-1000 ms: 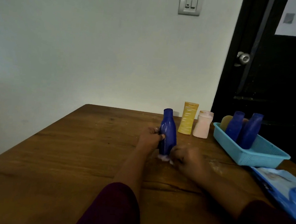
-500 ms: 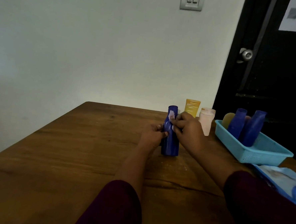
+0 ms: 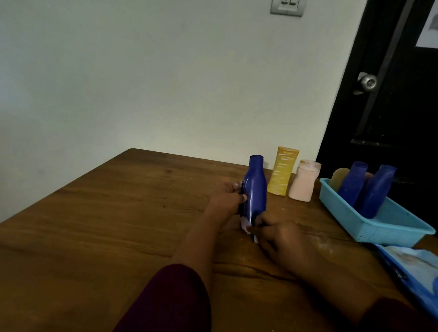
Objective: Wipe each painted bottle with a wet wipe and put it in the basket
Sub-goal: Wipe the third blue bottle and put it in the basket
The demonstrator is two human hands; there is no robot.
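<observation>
Three blue bottles are counted, along with one yellow bottle [image 3: 282, 171], one peach bottle [image 3: 304, 181], one basket [image 3: 378, 229], one wet wipe [image 3: 245, 225] and one pack of wipes [image 3: 417, 267].

The first blue bottle [image 3: 255, 191] is stood upright on the surface [image 3: 106, 223], a little right of the frame's centre. Its left side is clasped at mid-height by the left hand [image 3: 227, 197], whose grip is closed round the body. The right hand [image 3: 282, 241] is placed just below and right of the bottle's base. Its grip is pinched on the wet wipe, which is held against the bottle's bottom end; only a small pale scrap of the wipe is seen.

The second blue bottle [image 3: 351, 184] and third blue bottle [image 3: 378, 191] are leaned inside the far end of the light blue basket at middle right, with a beige rounded item [image 3: 339, 177] at their left. The yellow and peach bottles are stood side by side between the held bottle and the basket, further up the frame. The pack of wipes is laid at the lower right edge, just below the basket.

The surface is of brown grained wood and is set against a pale wall [image 3: 141, 71]. A light switch [image 3: 288, 2] is mounted at top centre, and the upper right is filled by a dark door [image 3: 408, 113] with a round knob [image 3: 368, 82].
</observation>
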